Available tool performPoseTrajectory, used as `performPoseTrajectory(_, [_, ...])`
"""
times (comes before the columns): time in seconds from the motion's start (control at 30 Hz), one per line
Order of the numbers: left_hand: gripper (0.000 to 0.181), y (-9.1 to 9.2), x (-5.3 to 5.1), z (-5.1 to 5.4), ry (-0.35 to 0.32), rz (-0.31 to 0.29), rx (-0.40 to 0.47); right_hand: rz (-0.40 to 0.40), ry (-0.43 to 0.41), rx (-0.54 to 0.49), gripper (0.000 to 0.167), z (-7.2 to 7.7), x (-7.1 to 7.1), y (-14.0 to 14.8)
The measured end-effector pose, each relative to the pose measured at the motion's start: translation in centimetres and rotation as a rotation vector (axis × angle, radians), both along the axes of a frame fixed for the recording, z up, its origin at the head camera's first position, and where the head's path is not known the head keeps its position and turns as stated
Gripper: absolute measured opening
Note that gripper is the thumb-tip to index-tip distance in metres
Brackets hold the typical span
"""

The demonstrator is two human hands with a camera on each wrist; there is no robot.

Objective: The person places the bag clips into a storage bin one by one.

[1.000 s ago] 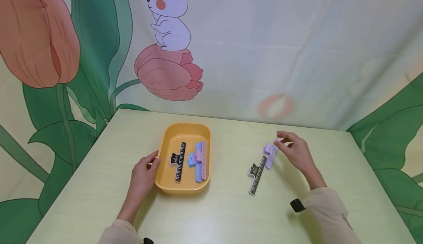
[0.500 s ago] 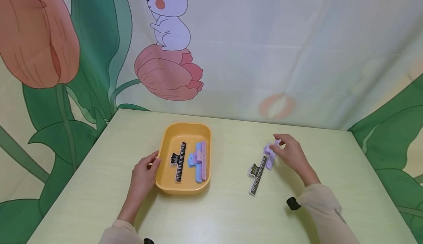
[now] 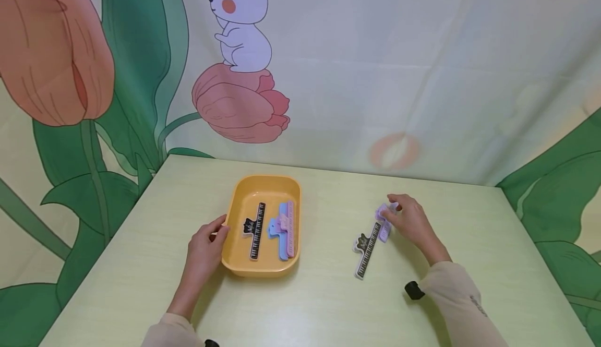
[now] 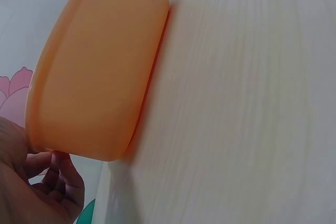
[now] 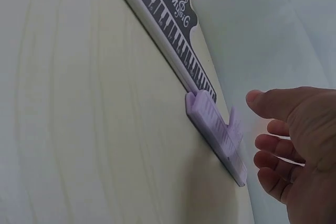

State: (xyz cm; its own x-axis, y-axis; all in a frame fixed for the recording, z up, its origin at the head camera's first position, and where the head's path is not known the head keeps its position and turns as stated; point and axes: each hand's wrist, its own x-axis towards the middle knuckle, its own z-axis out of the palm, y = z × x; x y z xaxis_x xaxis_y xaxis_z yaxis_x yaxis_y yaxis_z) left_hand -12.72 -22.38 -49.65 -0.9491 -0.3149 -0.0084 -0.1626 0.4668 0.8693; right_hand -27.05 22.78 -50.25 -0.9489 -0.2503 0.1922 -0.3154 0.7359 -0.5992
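Note:
In the head view, my left hand (image 3: 205, 245) holds the left rim of a yellow tray (image 3: 260, 268); the left wrist view has my fingers curled at the edge of the tray (image 4: 94, 72). Over a purple piano-patterned clip (image 3: 384, 230) hovers my right hand (image 3: 413, 224), hiding part of it. The right wrist view places the purple clip (image 5: 218, 129) flat on the table, with thumb and fingers apart from it. Touching or nearly touching that clip is a black-and-white piano clip (image 3: 368, 250).
Inside the tray lie a black piano clip (image 3: 257, 231), a blue clip (image 3: 283, 250) and a pink-purple clip (image 3: 290, 232) overlapping the blue one. A printed curtain (image 3: 347, 75) rises behind the table's back edge.
My right hand has shifted slightly left and down over the purple clip, covering more of it. The left hand, tray and clips stay put.

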Motion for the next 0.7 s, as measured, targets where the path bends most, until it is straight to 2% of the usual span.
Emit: performPoseTrajectory(0.7, [0.044, 0.0, 0.1, 0.1, -0.005, -0.004, -0.003, 0.001, -0.03, 0.049, 0.051, -1.6, -0.9, -0.6])
